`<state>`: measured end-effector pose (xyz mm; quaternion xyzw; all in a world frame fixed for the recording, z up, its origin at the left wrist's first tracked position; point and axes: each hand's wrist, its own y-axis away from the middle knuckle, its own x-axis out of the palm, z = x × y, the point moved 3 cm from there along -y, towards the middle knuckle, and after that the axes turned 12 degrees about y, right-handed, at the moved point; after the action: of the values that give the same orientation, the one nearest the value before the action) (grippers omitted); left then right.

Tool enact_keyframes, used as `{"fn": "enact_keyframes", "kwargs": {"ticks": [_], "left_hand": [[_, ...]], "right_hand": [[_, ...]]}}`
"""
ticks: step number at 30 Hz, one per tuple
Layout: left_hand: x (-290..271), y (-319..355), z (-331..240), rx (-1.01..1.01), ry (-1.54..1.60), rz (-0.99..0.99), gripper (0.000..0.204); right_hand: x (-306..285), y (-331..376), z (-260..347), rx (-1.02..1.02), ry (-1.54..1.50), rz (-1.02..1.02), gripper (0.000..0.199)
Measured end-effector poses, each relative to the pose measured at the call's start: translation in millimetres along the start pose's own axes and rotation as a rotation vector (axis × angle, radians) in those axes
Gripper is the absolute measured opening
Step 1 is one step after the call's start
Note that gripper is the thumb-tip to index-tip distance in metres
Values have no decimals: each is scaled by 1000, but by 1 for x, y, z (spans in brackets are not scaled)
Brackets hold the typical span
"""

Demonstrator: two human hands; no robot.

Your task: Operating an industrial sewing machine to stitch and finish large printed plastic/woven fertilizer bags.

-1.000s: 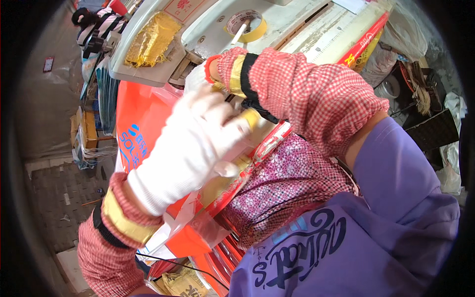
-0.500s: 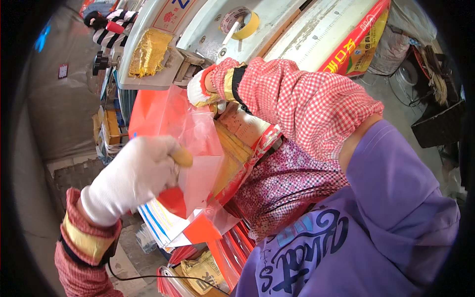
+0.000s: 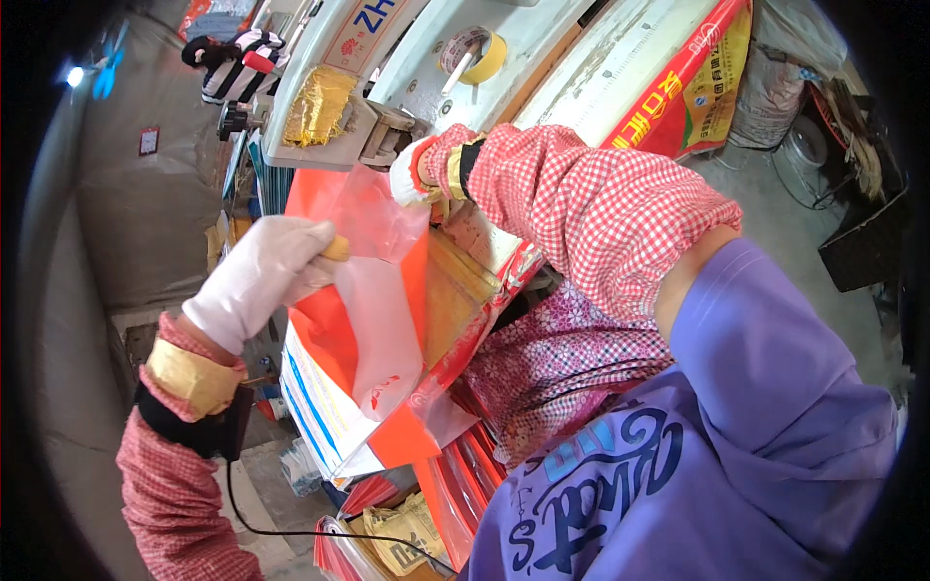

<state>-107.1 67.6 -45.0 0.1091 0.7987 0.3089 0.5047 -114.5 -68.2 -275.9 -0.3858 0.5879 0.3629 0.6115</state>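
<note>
My left hand (image 3: 269, 279), in a white glove with a tan covering on a fingertip, is closed in a pinch at the left edge of a clear plastic sheet (image 3: 378, 320). This sheet hangs in a curl over orange-red sheeting (image 3: 414, 281). Beside the machine's pale edge, my right hand (image 3: 411, 176), also white-gloved, rests at the far end of the plastic; its fingers are mostly hidden by the glove's back and the checked sleeve. Under the sheeting lies a stack of white printed sheets with blue stripes (image 3: 325, 412), and a tan board (image 3: 450, 295) shows to its right.
The pale machine (image 3: 334, 53) stands at the back, with a yellow patch (image 3: 318, 107) on its corner. A yellow tape roll (image 3: 489, 60) lies on its bed. Red plastic bundles (image 3: 460, 494) are near my lap. A black cable (image 3: 310, 535) runs from my left wrist. Another person (image 3: 242, 63) is far left.
My left hand has moved up and slightly away, drawing the clear sheet into a longer curl and uncovering more of the white printed stack. The right hand stays by the machine edge.
</note>
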Motion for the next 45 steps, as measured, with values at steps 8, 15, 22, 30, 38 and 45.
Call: {"fn": "enact_keyframes", "kwargs": {"ticks": [8, 15, 22, 30, 38, 45], "left_hand": [[34, 4, -27, 2, -190, 167, 60], [65, 61, 22, 17, -1335, 667, 39], [176, 62, -27, 471, -1465, 1047, 24], [151, 75, -28, 885, -1115, 555, 26], [102, 80, -43, 286, -1430, 794, 29], [36, 45, -74, -253, -2014, 191, 50]], "right_hand": [[12, -8, -3, 177, -129, 86, 29], [2, -4, 13, 182, -183, 19, 25], [-20, 95, 84, 249, -424, -203, 23], [-7, 79, 107, 622, 64, -247, 19], [-14, 48, 83, 390, -258, -101, 23], [-14, 57, 92, 488, -432, -117, 33]]}}
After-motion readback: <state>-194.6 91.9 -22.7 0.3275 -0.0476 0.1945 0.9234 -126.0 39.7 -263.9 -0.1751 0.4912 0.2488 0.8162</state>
